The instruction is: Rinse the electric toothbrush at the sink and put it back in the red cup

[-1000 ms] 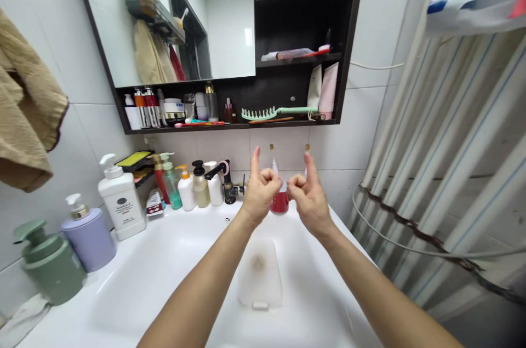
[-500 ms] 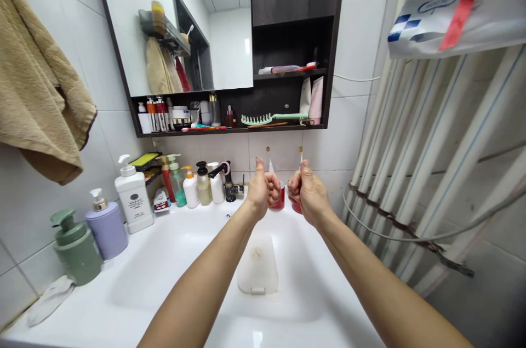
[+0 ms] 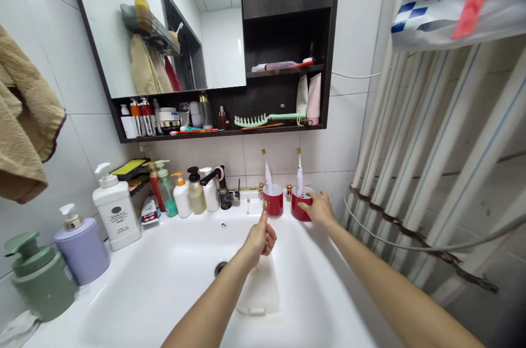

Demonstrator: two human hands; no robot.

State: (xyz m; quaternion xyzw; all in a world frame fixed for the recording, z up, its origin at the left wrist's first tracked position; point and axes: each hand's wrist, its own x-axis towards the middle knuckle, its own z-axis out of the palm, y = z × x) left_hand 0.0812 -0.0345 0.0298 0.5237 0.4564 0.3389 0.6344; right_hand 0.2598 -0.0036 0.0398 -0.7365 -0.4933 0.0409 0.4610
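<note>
Two red cups stand side by side at the sink's back ledge. The left cup (image 3: 274,203) holds a pale pink electric toothbrush (image 3: 268,178), bristles up. In the right cup (image 3: 299,211) a similar white-pink electric toothbrush (image 3: 299,175) stands upright. My right hand (image 3: 321,208) is at the right side of that cup, thumb across its front near the rim, other fingers spread behind and to the right. My left hand (image 3: 262,237) hovers over the basin in front of the left cup, fingers curled, thumb pointing up, nothing visible in it.
The white sink (image 3: 156,277) has a translucent lidded piece (image 3: 258,290) lying in it. A black faucet (image 3: 224,189) and several pump bottles line the left and back. A dark mirror cabinet (image 3: 287,3) hangs above; white pipes (image 3: 415,134) run on the right.
My right hand has opened from a thumb-up fist and moved to the right cup. My left hand has dropped lower over the basin, still curled. The view has shifted slightly.
</note>
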